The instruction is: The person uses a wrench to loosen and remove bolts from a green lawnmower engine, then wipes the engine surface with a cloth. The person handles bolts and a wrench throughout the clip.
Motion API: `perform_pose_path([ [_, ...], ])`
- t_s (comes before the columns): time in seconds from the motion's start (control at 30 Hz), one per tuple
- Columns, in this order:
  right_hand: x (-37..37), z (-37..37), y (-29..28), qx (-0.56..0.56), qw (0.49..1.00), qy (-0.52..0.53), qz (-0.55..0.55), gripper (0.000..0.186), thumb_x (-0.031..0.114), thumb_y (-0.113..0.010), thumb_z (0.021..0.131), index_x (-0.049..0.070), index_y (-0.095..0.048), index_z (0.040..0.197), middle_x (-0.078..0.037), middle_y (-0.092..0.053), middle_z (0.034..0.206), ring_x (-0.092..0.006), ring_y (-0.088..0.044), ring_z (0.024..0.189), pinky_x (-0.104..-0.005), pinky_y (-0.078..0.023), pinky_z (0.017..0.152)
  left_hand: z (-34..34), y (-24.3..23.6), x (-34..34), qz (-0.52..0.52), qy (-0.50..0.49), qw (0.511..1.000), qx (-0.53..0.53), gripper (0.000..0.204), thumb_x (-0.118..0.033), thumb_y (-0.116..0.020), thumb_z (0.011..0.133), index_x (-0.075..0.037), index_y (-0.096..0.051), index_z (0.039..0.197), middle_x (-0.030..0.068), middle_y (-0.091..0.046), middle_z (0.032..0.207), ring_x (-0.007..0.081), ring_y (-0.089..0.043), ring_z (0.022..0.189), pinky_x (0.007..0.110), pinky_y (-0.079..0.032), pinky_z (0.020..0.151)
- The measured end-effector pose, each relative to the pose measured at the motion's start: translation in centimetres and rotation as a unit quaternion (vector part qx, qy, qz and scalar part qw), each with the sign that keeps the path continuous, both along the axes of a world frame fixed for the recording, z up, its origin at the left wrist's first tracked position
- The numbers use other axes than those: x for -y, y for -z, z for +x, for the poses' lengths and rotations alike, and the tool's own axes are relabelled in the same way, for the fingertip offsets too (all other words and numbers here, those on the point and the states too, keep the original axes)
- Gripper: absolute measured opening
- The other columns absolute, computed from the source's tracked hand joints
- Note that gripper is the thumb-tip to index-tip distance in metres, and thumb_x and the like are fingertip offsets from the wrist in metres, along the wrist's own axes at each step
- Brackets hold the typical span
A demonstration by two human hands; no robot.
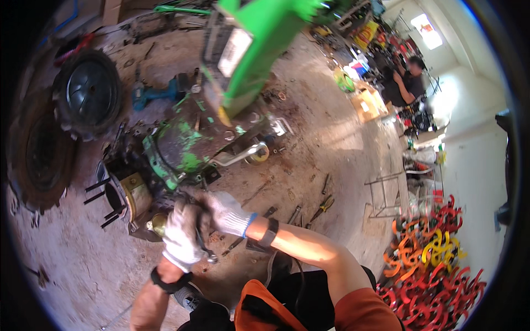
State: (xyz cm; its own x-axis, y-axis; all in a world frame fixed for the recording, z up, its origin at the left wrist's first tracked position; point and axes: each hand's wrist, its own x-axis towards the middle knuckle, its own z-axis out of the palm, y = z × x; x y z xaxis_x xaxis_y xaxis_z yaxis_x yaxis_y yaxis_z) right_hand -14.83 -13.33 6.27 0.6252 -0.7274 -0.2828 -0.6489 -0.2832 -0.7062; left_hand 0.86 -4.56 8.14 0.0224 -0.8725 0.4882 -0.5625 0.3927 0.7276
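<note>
A partly stripped machine (187,138) with flaking green paint lies on the floor, its dark housing (116,196) with protruding studs at the left and a tall green upright panel (256,52) rising above. My left hand (182,231), in a whitish knit glove, is closed on a metal wrench (210,255) whose end hangs below the fingers. My right hand (226,212), also gloved, reaches to the same spot on the machine, fingers curled beside the left; what they hold is hidden. A brass-coloured round part (157,225) sits just left of my hands.
Two treaded wheels (88,91) lie at left, near a teal power tool (152,96). Loose tools (320,209) are scattered right of my hands. A person (408,83) works among parts and boxes (367,107) at back right. A metal stand (381,182) and piled coloured blades (428,276) line the right wall.
</note>
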Motion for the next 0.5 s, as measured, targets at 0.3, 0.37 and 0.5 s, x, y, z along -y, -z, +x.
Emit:
perform_pose_path([
  [0.3, -0.3, -2.7, 0.4, -0.035, 0.987, -0.079, -0.132, 0.068, 0.025, -0.072, 0.104, 0.035, -0.049, 0.168, -0.020, -0.079, 0.113, -0.0425, -0.079, 0.093, -0.0494, -0.063, 0.075, -0.7, 4.5, -1.2, -0.044, 0.015, 0.999, 0.027, 0.019, -0.013, -0.081, 0.093, -0.005, -0.068, 0.106, 0.0188, -0.070, 0.105, 0.0426, -0.069, 0.089, 0.052, -0.059, 0.076],
  [0.37, -0.7, -2.0, 0.2, -0.025, 0.992, -0.043, -0.117, 0.069, 0.027, -0.070, 0.103, 0.033, -0.049, 0.168, -0.021, -0.078, 0.095, -0.0437, -0.076, 0.084, -0.0545, -0.060, 0.074, -0.1, 2.8, -1.7, 0.006, 0.010, 1.000, -0.001, 0.013, -0.010, -0.079, 0.094, -0.004, -0.070, 0.102, 0.0189, -0.069, 0.101, 0.0420, -0.069, 0.085, 0.052, -0.059, 0.076],
  [0.5, -1.3, 0.0, -0.2, 0.074, 0.990, 0.012, -0.118, 0.048, 0.030, -0.071, 0.104, 0.021, -0.063, 0.151, -0.025, -0.078, 0.098, -0.0470, -0.076, 0.089, -0.0575, -0.060, 0.076, 2.7, -0.7, -0.6, 0.061, 0.061, 0.995, -0.057, 0.008, -0.005, -0.063, 0.107, 0.002, -0.065, 0.105, 0.0193, -0.066, 0.094, 0.0396, -0.066, 0.083, 0.047, -0.054, 0.078],
])
